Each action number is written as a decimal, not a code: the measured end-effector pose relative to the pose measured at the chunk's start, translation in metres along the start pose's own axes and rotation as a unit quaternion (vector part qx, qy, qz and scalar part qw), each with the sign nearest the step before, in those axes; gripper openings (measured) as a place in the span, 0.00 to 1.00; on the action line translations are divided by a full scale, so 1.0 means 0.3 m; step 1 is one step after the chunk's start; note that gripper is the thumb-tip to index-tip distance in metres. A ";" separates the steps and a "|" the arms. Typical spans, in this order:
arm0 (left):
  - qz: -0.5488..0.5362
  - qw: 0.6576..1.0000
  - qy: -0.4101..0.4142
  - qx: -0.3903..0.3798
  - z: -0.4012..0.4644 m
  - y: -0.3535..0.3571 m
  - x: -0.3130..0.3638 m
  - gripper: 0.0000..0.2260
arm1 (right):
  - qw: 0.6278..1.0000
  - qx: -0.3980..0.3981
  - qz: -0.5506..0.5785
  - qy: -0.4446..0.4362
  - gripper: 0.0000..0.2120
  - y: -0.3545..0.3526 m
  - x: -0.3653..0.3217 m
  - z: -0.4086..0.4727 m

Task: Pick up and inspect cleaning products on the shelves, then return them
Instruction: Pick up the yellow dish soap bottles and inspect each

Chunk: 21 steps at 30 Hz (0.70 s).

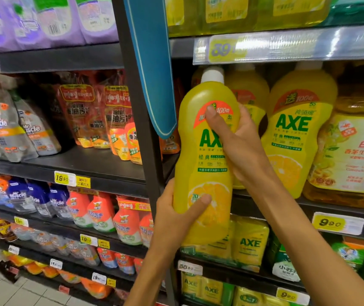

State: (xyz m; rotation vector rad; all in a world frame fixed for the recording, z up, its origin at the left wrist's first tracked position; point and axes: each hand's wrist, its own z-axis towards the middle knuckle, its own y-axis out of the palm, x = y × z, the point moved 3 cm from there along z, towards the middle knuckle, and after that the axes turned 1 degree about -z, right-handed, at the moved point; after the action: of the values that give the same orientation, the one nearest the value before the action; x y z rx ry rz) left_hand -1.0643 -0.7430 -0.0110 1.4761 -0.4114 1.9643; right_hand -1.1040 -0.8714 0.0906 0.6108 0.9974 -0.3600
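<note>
Yellow AXE bottle [205,151], white cap, orange-slice label; upright, tilted slightly, label facing camera; held off the shelf, in front of matching bottles [296,129].

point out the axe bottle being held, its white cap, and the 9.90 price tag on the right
held AXE bottle [206,155], head view, on the yellow label area
white cap [212,75], head view, on the cap's side
9.90 price tag [331,223], head view, on the yellow part
</note>
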 end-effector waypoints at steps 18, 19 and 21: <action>0.059 0.987 0.099 0.114 0.249 -0.009 -0.089 0.26 | 0.981 0.068 -0.132 -0.127 0.16 0.041 0.067 0.147; 0.055 0.986 0.097 0.122 0.255 -0.007 -0.100 0.26 | 0.978 0.062 -0.145 -0.133 0.16 0.046 0.074 0.151; 0.047 0.985 0.090 0.138 0.263 -0.003 -0.123 0.29 | 0.973 0.047 -0.178 -0.142 0.15 0.058 0.087 0.157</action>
State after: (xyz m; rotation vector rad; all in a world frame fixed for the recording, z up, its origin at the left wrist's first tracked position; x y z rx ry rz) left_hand -0.9993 -0.8000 -0.0205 1.4486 -0.1359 2.2810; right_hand -1.0496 -0.8877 0.0922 0.4476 0.8148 -0.7929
